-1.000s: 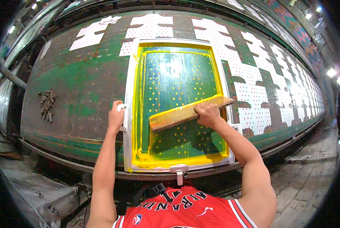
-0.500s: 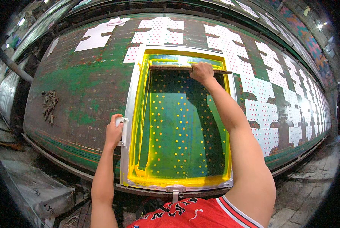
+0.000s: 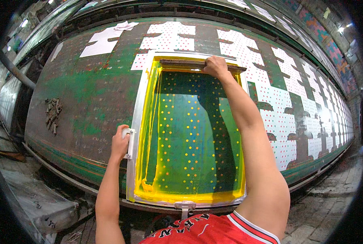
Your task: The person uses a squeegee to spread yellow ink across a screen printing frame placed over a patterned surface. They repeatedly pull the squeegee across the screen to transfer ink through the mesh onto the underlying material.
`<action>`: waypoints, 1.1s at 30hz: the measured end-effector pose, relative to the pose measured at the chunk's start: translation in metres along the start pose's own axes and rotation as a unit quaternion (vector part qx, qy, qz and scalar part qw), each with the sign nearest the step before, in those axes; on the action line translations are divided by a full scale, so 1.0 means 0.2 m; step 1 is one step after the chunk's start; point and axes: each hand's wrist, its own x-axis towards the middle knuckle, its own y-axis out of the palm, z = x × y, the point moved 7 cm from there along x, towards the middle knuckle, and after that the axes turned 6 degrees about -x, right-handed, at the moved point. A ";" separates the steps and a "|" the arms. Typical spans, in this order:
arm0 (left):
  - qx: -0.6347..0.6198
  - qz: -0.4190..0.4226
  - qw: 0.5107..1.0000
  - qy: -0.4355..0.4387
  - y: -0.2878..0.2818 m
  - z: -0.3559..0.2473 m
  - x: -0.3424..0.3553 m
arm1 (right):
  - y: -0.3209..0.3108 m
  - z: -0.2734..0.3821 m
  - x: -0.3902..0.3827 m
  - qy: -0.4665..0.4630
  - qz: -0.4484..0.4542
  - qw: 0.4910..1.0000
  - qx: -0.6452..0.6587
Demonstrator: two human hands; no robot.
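While the left hand [image 3: 120, 141] curls around a white handle [image 3: 127, 134] on the left side of a frame [image 3: 131, 179], the right hand [image 3: 216, 67] is clamped on a wooden bar [image 3: 179, 64] at the frame's far end. The two hands are well apart, the right one reaching much farther forward on a stretched-out arm. The bar lies crosswise, nearly level; its left end is inside the frame and its right end passes over the frame's right side. The right hand grips it right of its middle, with the knuckles up; the fingertips are hidden.

The frame is pale and rectangular, and sits at the near edge of a long, worn green and brown table [image 3: 80, 97]. Its screen [image 3: 181, 142] is dark green with columns of small yellow and orange dots, and a dark arm shadow falls across its right part. Yellow paint [image 3: 169, 198] lines the inside edges, thickest near the lower left corner. A metal bracket [image 3: 185, 206] is at the middle of the near side.

Beyond and to the right lie white cloth pieces [image 3: 279, 118] with coloured dots. At the left is a pile of small brown sticks [image 3: 52, 114].
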 end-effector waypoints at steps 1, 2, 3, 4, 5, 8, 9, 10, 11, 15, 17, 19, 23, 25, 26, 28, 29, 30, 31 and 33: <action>0.000 0.000 1.000 -0.014 0.00 0.01 0.00 | 0.01 0.00 0.01 -0.005 0.002 1.000 -0.002; -0.004 0.001 1.000 -0.001 0.00 0.00 0.00 | 0.03 0.00 0.01 -0.003 0.016 1.000 -0.007; -0.008 0.004 1.000 -0.002 0.00 0.00 -0.01 | 0.05 0.01 0.02 -0.006 0.026 1.000 0.006; -0.009 0.005 1.000 -0.014 0.00 0.01 -0.01 | 0.05 0.01 0.02 -0.005 0.025 1.000 -0.004; -0.008 0.009 1.000 -0.008 0.00 0.00 -0.01 | 0.05 0.02 0.02 -0.002 0.027 1.000 -0.012; -0.009 0.011 1.000 -0.010 -0.01 -0.01 -0.01 | 0.04 0.04 -0.02 0.010 0.044 0.999 -0.005; -0.012 0.012 1.000 -0.011 -0.01 -0.01 -0.02 | 0.03 0.05 -0.06 0.015 0.051 0.999 -0.006; -0.014 0.011 1.000 -0.015 -0.01 -0.01 -0.02 | 0.02 0.08 -0.10 0.021 0.059 0.998 -0.007; -0.013 0.011 1.000 -0.002 -0.02 -0.02 -0.02 | 0.01 0.11 -0.16 0.022 0.058 0.998 -0.001; -0.009 0.017 1.000 -0.010 -0.02 0.01 -0.03 | -0.06 0.25 -0.46 0.014 0.071 0.997 0.004; -0.002 0.018 1.000 -0.009 -0.02 0.03 -0.02 | -0.09 0.33 -0.65 -0.002 0.075 0.997 0.005; 0.011 0.011 1.000 0.017 -0.02 0.05 -0.02 | -0.14 0.42 -0.86 -0.008 0.061 0.998 0.022; -0.004 0.011 1.000 0.023 -0.01 0.09 -0.01 | -0.23 0.59 -1.27 -0.011 0.092 0.995 0.030; -0.009 0.013 1.000 0.023 -0.01 0.10 -0.01 | -0.27 0.68 -1.48 -0.009 0.108 0.994 0.034; -0.008 0.011 0.999 0.033 -0.01 0.10 -0.01 | -0.29 0.72 -1.59 -0.004 0.130 0.991 0.031; -0.004 0.007 0.999 0.054 -0.02 0.08 -0.01 | -0.34 0.81 -1.81 -0.009 0.129 0.990 0.052; 0.012 0.023 1.000 0.003 -0.01 0.12 -0.01 | -0.36 0.85 -1.93 -0.002 0.128 0.990 0.058; 0.020 0.017 0.999 0.022 -0.01 0.11 -0.01 | -0.38 0.89 -2.03 0.001 0.117 0.991 0.069; 0.026 0.012 0.999 0.036 -0.01 0.10 0.00 | -0.36 0.92 -2.13 0.012 0.150 0.987 0.055; 0.034 0.004 0.998 0.052 -0.01 0.10 0.00 | -0.38 1.01 -2.33 0.012 0.123 0.991 0.061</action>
